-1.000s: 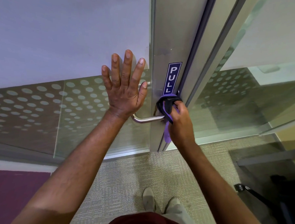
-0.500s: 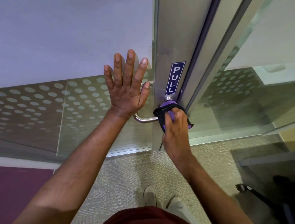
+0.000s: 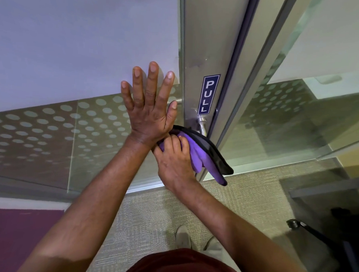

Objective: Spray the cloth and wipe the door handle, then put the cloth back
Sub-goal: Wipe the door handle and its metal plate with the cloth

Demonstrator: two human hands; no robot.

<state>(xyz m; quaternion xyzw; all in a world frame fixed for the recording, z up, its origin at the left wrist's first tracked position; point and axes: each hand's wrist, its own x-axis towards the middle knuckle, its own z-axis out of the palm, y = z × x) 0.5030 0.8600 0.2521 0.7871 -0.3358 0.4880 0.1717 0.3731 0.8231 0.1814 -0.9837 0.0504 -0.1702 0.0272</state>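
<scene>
A person's right hand (image 3: 173, 156) grips a soft purple cleaning cloth with a black border (image 3: 200, 153), bunched over the bar of a brushed-steel lever door handle (image 3: 201, 124) on a metal-framed glass door (image 3: 195, 44). The left hand (image 3: 149, 112) lies flat and empty, fingers spread, against the dotted frosted glass panel (image 3: 51, 130) beside the frame. The cloth looks light, limp and easily wadded; wrapping it round the bar in a closed fist likely gives the surest hold, while its loose corner dangles free. Most of the handle's bar is hidden under cloth and wrist; only the neck below the blue "PULL" sign (image 3: 210, 94) shows. No spray bottle is in view.
</scene>
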